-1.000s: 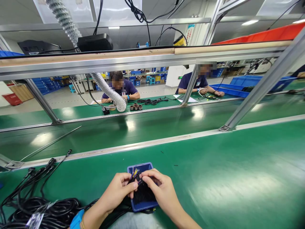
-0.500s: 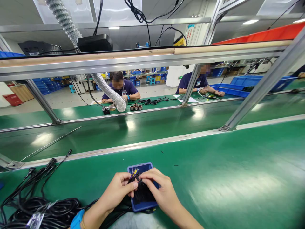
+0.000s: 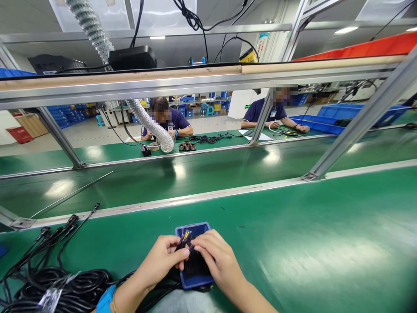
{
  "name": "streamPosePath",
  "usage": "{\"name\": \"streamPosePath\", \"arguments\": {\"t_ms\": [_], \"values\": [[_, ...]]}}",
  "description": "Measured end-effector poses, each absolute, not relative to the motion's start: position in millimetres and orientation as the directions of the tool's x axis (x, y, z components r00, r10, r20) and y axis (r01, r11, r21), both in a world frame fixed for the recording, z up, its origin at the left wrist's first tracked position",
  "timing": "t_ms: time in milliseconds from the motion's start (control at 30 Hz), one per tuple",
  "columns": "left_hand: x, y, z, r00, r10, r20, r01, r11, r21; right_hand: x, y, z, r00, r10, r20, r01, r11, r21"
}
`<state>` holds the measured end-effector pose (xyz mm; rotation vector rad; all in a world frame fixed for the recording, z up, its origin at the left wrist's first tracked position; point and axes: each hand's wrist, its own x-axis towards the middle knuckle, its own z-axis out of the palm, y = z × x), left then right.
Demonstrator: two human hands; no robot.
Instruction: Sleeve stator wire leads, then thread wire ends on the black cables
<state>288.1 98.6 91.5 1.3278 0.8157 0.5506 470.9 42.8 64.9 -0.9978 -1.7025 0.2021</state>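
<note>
My left hand (image 3: 169, 254) pinches a black cable end, from which several thin coloured wires (image 3: 185, 236), yellow and purple among them, stick up. Facing it, my right hand (image 3: 216, 252) has thumb and forefinger pressed together close to the left thumb, on what looks like one thin dark wire; its exact shape is too small to make out. Both hands are above a small blue bin (image 3: 195, 282) holding many short black pieces (image 3: 197, 263). Black cable runs from under my left wrist toward the bin.
Coiled black cables (image 3: 74, 284) lie at the left, their connector ends (image 3: 71, 221) pointing away. A metal rail (image 3: 163, 202) crosses behind the bin, with slanted posts (image 3: 352, 117) rising from the frame. Beyond it, two people (image 3: 176, 119) work at a green bench near a silver duct (image 3: 146, 119).
My right fingers have shifted slightly at the wire ends, while the left hand keeps its hold. The whole view has moved a little.
</note>
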Motion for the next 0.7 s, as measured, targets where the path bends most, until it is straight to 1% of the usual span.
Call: {"name": "streamPosePath", "arguments": {"t_ms": [233, 333, 500, 600, 700], "values": [[288.5, 99.1, 88.2, 0.609, 0.760, -0.224, 0.115, 0.195, 0.974, 483.0, 45.4, 70.6, -0.232, 0.618, 0.751, 0.601, 0.698, -0.388], [288.3, 99.4, 89.1, 0.608, 0.761, -0.225, 0.113, 0.198, 0.974, 483.4, 43.2, 72.5, -0.257, 0.605, 0.754, 0.624, 0.699, -0.349], [287.6, 99.5, 91.8, 0.622, 0.753, -0.216, 0.099, 0.198, 0.975, 482.9, 42.2, 76.0, -0.181, 0.646, 0.741, 0.577, 0.680, -0.453], [287.4, 99.4, 92.8, 0.625, 0.751, -0.213, 0.099, 0.194, 0.976, 483.7, 42.6, 79.8, -0.210, 0.694, 0.689, 0.537, 0.671, -0.511], [287.2, 99.2, 92.7, 0.642, 0.738, -0.210, 0.103, 0.188, 0.977, 485.1, 41.2, 83.4, -0.227, 0.756, 0.614, 0.510, 0.629, -0.586]]}}
